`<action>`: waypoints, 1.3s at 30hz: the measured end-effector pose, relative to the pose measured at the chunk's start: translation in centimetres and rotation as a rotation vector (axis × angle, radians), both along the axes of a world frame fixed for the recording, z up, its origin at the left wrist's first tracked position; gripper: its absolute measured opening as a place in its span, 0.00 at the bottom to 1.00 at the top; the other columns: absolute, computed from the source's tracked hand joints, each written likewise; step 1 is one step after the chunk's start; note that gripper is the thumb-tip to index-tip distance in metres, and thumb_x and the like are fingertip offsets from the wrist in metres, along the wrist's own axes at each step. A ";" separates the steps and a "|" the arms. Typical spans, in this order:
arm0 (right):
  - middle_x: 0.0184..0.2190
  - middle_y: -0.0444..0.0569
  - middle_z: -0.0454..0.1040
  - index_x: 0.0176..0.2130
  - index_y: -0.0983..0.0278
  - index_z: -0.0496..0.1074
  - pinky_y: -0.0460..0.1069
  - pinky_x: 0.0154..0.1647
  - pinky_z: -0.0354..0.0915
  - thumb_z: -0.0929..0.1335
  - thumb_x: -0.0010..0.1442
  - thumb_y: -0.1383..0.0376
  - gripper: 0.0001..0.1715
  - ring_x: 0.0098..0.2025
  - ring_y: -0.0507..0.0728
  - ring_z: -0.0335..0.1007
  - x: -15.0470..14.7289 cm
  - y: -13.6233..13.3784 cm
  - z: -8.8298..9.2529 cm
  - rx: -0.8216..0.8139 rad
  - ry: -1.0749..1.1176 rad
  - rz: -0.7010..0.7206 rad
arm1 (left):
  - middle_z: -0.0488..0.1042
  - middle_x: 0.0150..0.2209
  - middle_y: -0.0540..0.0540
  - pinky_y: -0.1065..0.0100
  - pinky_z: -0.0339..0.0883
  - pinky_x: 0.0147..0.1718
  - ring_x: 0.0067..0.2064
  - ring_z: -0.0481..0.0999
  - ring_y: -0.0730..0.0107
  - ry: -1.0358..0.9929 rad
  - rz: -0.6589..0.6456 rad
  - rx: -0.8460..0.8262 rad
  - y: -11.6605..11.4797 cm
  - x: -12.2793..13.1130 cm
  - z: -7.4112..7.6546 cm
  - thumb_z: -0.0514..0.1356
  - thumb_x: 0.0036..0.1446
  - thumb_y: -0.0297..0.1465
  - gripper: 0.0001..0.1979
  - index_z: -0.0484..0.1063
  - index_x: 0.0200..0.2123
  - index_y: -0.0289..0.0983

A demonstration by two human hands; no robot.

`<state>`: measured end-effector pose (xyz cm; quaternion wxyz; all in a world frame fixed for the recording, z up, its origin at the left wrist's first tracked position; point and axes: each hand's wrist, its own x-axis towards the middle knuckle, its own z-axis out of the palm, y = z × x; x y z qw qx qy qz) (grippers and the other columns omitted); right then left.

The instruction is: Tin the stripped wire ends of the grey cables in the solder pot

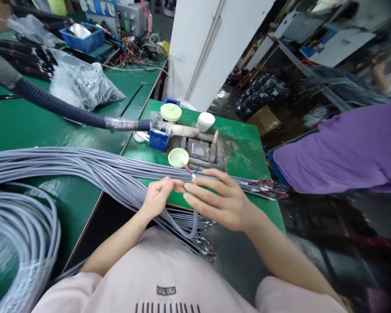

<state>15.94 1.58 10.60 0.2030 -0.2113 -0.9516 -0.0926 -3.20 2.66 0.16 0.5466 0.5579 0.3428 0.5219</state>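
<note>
My right hand (217,198) pinches a grey cable (195,221) near its end. Thin coloured wires (187,168) stick out beyond the fingers, above the rim of a small pale green dish (178,157). Beside it my left hand (159,195) is closed, thumb against forefinger, its fingertips pointing at the right hand; whatever they grip is hidden. A thick bundle of grey cables (107,167) runs across the bench behind both hands, its bared wire ends (272,188) lying to the right. More cables with stripped ends (207,248) hang below the bench edge.
A dark square solder pot or heater (200,150) sits beyond the dish. A ribbed hose (68,111) reaches over the bench to a blue box (159,139). Nearby stand a yellow lid (171,112) and white jar (205,122). A person in purple (342,148) is at right.
</note>
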 end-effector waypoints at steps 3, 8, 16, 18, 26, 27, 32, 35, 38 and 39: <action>0.45 0.45 0.78 0.43 0.57 0.74 0.59 0.59 0.62 0.65 0.63 0.70 0.12 0.52 0.56 0.70 -1.1 -2.3 -0.9 0.044 -0.018 0.067 | 0.77 0.26 0.44 0.66 0.69 0.33 0.30 0.75 0.66 -0.151 -0.206 -0.230 -0.9 0.7 1.4 0.59 0.52 0.54 0.27 0.79 0.27 0.34; 0.44 0.47 0.79 0.43 0.61 0.74 0.59 0.59 0.63 0.63 0.63 0.72 0.13 0.51 0.56 0.70 -1.6 -4.2 -1.9 0.009 0.032 0.074 | 0.78 0.26 0.45 0.68 0.68 0.32 0.29 0.74 0.69 -0.233 -0.251 -0.340 -1.8 0.9 1.7 0.66 0.47 0.48 0.20 0.80 0.24 0.35; 0.19 0.44 0.72 0.30 0.60 0.73 0.48 0.23 0.64 0.65 0.61 0.60 0.11 0.21 0.53 0.68 -1.4 -5.8 -5.0 -0.603 0.586 -0.324 | 0.77 0.26 0.43 0.65 0.68 0.34 0.31 0.73 0.67 -0.159 -0.216 -0.189 -2.1 0.8 1.9 0.66 0.48 0.46 0.17 0.80 0.21 0.38; 0.17 0.43 0.72 0.28 0.60 0.74 0.46 0.19 0.62 0.63 0.63 0.57 0.17 0.17 0.51 0.66 -2.0 -6.1 -6.1 -0.906 0.641 -0.337 | 0.77 0.26 0.44 0.66 0.68 0.33 0.30 0.73 0.68 -0.158 -0.228 -0.211 -2.2 1.2 2.1 0.66 0.47 0.45 0.17 0.80 0.22 0.37; 0.14 0.43 0.69 0.22 0.61 0.74 0.45 0.15 0.60 0.66 0.58 0.55 0.19 0.14 0.50 0.63 -2.9 -6.9 -7.7 -1.111 0.908 -0.520 | 0.72 0.22 0.51 0.72 0.66 0.28 0.24 0.68 0.77 -0.321 -0.033 -0.422 -2.4 2.1 2.2 0.71 0.39 0.40 0.15 0.72 0.20 0.35; 0.14 0.43 0.69 0.22 0.62 0.74 0.45 0.15 0.60 0.66 0.58 0.55 0.19 0.14 0.50 0.62 -2.9 -6.9 -7.7 -1.103 0.903 -0.533 | 0.72 0.22 0.52 0.72 0.66 0.28 0.24 0.69 0.77 -0.339 -0.017 -0.430 -2.4 2.2 2.2 0.71 0.39 0.39 0.15 0.72 0.21 0.35; 0.13 0.43 0.69 0.23 0.62 0.74 0.45 0.16 0.60 0.65 0.59 0.56 0.18 0.15 0.50 0.62 -3.0 -7.1 -8.2 -1.105 0.903 -0.555 | 0.73 0.23 0.52 0.72 0.67 0.29 0.25 0.70 0.77 -0.371 0.030 -0.432 -2.5 2.5 2.2 0.71 0.39 0.39 0.15 0.72 0.21 0.35; 0.14 0.42 0.69 0.23 0.61 0.74 0.45 0.15 0.60 0.65 0.59 0.55 0.18 0.14 0.51 0.63 -3.1 -7.2 -8.5 -1.138 0.939 -0.570 | 0.74 0.24 0.51 0.71 0.68 0.31 0.26 0.72 0.76 -0.347 0.043 -0.435 -2.5 2.6 2.1 0.71 0.40 0.39 0.15 0.72 0.21 0.35; 0.14 0.42 0.69 0.24 0.61 0.75 0.45 0.15 0.61 0.65 0.59 0.54 0.19 0.14 0.51 0.63 -3.1 -7.3 -8.6 -1.166 0.957 -0.579 | 0.75 0.24 0.50 0.70 0.69 0.32 0.27 0.73 0.75 -0.330 0.046 -0.438 -2.6 2.6 2.0 0.71 0.41 0.40 0.15 0.73 0.21 0.35; 0.14 0.43 0.69 0.24 0.61 0.75 0.45 0.15 0.61 0.65 0.59 0.54 0.19 0.14 0.51 0.63 -3.1 -7.3 -8.7 -1.174 0.961 -0.578 | 0.75 0.24 0.50 0.70 0.69 0.32 0.27 0.73 0.74 -0.327 0.047 -0.442 -2.6 2.7 2.0 0.71 0.41 0.40 0.15 0.73 0.21 0.35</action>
